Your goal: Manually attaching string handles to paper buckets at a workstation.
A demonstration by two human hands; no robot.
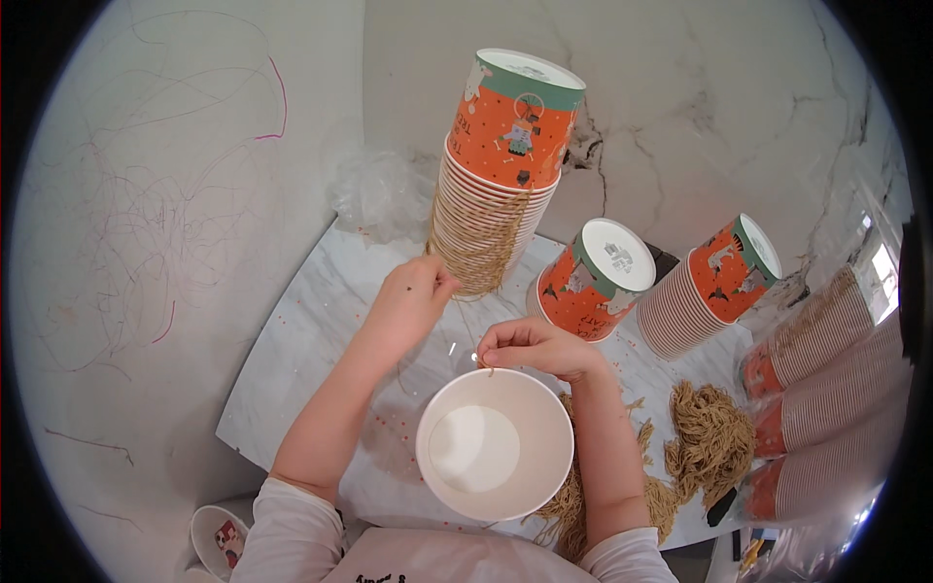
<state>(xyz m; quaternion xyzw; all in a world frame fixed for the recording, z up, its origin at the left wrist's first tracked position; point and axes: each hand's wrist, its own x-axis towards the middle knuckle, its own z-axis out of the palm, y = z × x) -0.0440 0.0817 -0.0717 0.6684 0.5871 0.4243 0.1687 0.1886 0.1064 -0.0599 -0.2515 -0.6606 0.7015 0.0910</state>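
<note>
A white paper cup [496, 445] stands upright and open on the marble table [292, 360] in front of me. My right hand [530, 347] pinches a thin brown string [469, 330] at the cup's far rim. My left hand [413, 296] holds the other part of the string up near the base of a tall upside-down stack of orange and green paper cups [498, 165]. Many string handles hang down the side of that stack.
Two shorter upside-down cup stacks [593, 282] [714, 282] lie to the right. Wrapped sleeves of cups [826, 389] fill the far right. A pile of brown strings [709, 437] lies beside my right forearm. Crumpled clear plastic [374, 194] sits by the wall. One cup [219, 534] rests below the table.
</note>
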